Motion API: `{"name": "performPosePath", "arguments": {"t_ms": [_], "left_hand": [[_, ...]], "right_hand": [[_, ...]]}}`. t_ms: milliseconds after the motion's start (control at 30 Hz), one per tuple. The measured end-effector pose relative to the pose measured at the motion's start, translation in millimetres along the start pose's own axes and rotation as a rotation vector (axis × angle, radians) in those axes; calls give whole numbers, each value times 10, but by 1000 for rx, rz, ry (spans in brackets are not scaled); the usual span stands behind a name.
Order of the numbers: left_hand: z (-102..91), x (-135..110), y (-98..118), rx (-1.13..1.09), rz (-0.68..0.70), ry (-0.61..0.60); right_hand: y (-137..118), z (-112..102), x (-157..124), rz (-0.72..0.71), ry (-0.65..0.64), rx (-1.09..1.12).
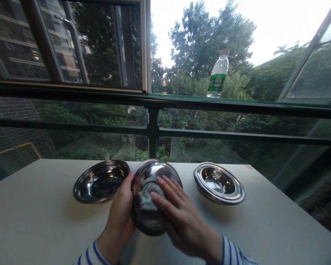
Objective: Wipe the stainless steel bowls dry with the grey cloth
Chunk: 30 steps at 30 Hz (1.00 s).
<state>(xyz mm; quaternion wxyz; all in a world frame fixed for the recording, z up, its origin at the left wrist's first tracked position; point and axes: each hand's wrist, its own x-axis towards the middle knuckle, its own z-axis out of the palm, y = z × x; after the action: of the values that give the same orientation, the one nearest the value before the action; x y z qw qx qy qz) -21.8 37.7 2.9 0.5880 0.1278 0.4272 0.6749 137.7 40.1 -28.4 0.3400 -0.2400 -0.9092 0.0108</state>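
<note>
A shiny stainless steel bowl (169, 171) is tilted above the middle of the table, held at its left edge by my left hand (123, 204), thumb along the rim. My right hand (179, 209) presses a crumpled grey-white cloth (147, 197) against the bowl's surface with its fingers. The cloth is partly blurred and partly covered by those fingers. Beyond my left hand lies a wide steel bowl (102, 182), its hollow side up. To the right of my right hand sits a stack of wide-rimmed steel bowls (219, 184).
The white table (44, 213) reaches to a dark green railing (237, 105) with glass panels. A clear plastic bottle (217, 75) with a green label stands on the ledge above the railing. A window frame (146, 44) is at the upper left, with trees outside.
</note>
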Motion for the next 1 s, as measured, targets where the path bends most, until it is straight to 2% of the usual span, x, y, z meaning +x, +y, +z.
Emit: {"name": "performPosePath", "arguments": {"t_ms": [33, 100, 167, 200, 300, 367, 433, 500, 567, 600, 700, 733, 800, 900, 933, 1000], "left_hand": [[2, -13, -31, 11, -7, -21], [12, -45, -78, 28, -25, -58], [21, -66, -77, 29, -37, -75], [21, -67, -56, 28, -32, -62], [4, -42, 32, 86, 54, 77], [-10, -28, 52, 152, 121, 144], [-13, -36, 19, 163, 90, 67], [-3, -68, -39, 139, 9, -75], [17, -117, -75, 127, 14, -112], [28, -144, -76, 130, 31, -87], [54, -222, -42, 155, 104, 36], [58, -243, -34, 169, 122, 35], [55, -272, -44, 232, 139, -40], [33, -291, -97, 376, 146, -191], [26, -296, -110, 401, 163, -207], [17, -311, -114, 422, 197, -214]], "right_hand": [[69, -2, 3, 63, 55, 20], [195, -9, 5, 288, 148, 67], [218, -4, 1, 357, 180, 92], [180, 8, -3, 320, 172, 84], [-23, 67, -16, 4, 81, -5], [-95, 93, -19, -124, 57, -41], [-68, 83, -15, -84, 75, -40], [-2, 46, -9, 85, 127, -20], [23, 6, -1, 193, 167, -13], [11, -8, 3, 161, 166, -22], [-70, -35, 20, -119, 126, -106], [-86, -47, 27, -178, 114, -135], [-85, -89, 41, -144, 131, -155], [-66, -175, 54, 65, 206, -107], [-73, -197, 55, 75, 214, -87], [-101, -220, 58, -21, 190, -66]]}}
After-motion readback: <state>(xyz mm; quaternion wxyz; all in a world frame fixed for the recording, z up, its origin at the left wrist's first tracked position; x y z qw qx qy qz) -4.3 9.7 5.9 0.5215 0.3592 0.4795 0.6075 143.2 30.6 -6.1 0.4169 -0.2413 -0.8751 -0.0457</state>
